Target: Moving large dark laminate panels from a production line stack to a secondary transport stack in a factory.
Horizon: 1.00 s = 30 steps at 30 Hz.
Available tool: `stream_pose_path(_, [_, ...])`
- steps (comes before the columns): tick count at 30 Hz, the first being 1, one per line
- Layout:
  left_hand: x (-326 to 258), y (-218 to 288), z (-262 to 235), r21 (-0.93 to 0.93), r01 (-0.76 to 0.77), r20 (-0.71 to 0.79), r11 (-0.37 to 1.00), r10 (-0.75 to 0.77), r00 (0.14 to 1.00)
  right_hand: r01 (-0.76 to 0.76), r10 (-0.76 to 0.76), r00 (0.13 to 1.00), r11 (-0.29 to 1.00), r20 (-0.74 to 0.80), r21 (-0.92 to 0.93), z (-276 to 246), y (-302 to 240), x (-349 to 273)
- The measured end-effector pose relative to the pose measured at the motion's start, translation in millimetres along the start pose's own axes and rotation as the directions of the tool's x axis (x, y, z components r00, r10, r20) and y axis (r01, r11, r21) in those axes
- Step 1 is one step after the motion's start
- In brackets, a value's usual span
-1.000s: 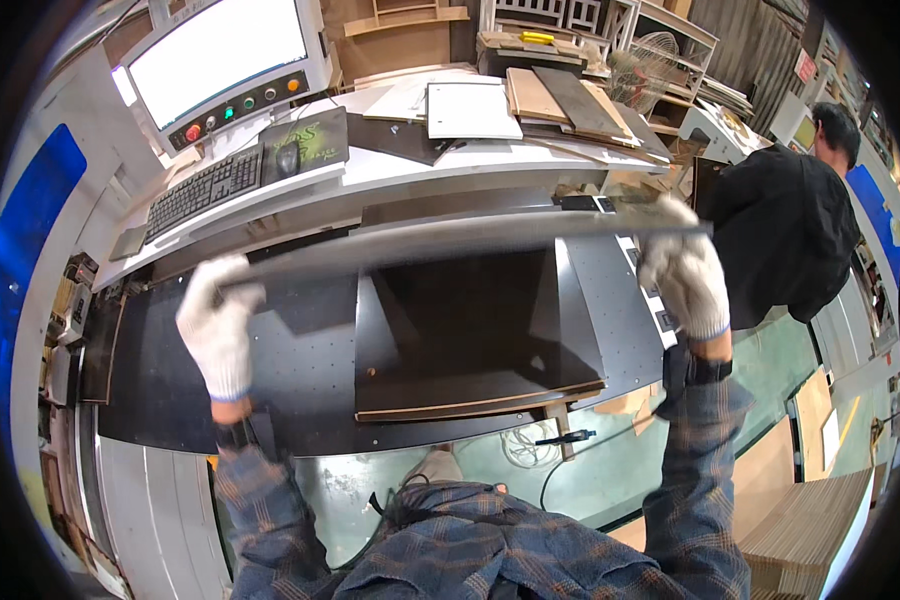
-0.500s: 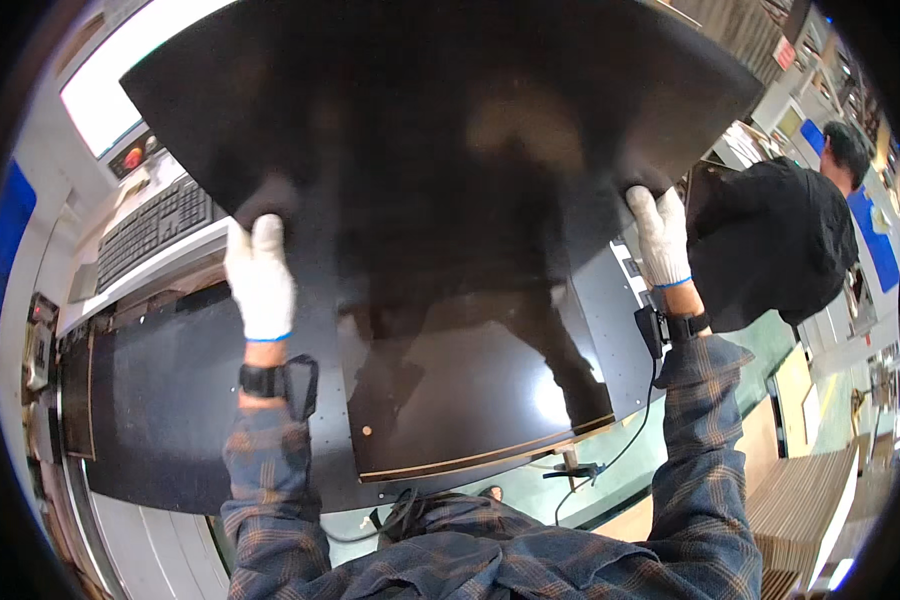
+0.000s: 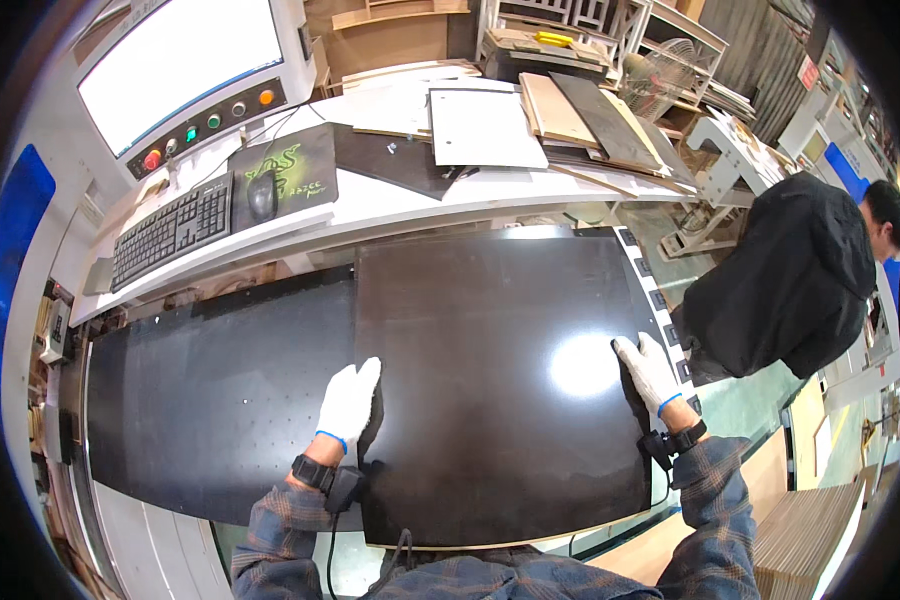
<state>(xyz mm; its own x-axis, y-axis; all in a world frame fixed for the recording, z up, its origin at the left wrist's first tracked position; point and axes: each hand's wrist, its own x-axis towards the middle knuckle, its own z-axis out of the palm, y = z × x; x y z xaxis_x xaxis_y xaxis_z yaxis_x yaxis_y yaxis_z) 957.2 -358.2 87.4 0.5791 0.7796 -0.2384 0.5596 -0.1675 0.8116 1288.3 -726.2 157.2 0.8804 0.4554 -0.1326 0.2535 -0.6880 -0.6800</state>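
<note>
Dark panel (image 3: 490, 420) lies over bench's (image 3: 210, 400) right end, reaching front edge. Left hand (image 3: 350, 402), right hand (image 3: 650, 372) flank its side edges; whether gripping, cannot tell. Uneven push could skew it.

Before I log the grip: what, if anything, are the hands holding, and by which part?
The dark panel is touched at its side edges: left hand at the left, right hand at the right. Gripping or merely steadying cannot be told.
</note>
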Motion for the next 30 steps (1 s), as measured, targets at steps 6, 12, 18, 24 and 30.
stream_pose_path(6, [30, -3, -11, 0.356, -0.023, 0.077, 0.934, -0.005, 0.997, -0.033, 0.033, 0.996, 0.999, 0.089, 0.009, 29, 3, 48])
stream_pose_path(12, [58, 2, -15, 0.557, -0.095, 0.148, 0.825, 0.014, 0.989, 0.038, 0.008, 0.986, 0.962, 0.165, -0.270, 28, -17, 78])
stream_pose_path(18, [77, -1, -30, 0.750, -0.124, 0.126, 0.650, 0.044, 0.991, 0.078, 0.064, 0.958, 0.880, 0.280, -0.469, 38, -59, 99])
stream_pose_path(24, [74, 10, -20, 0.650, -0.160, 0.147, 0.743, 0.084, 0.986, 0.135, -0.076, 0.988, 0.856, 0.138, -0.499, 17, -54, 69])
stream_pose_path(30, [41, -70, -10, 0.081, -0.317, 0.287, 0.945, 0.282, 0.915, 0.263, -0.129, 0.940, 0.862, 0.315, -0.433, -38, -15, -27])
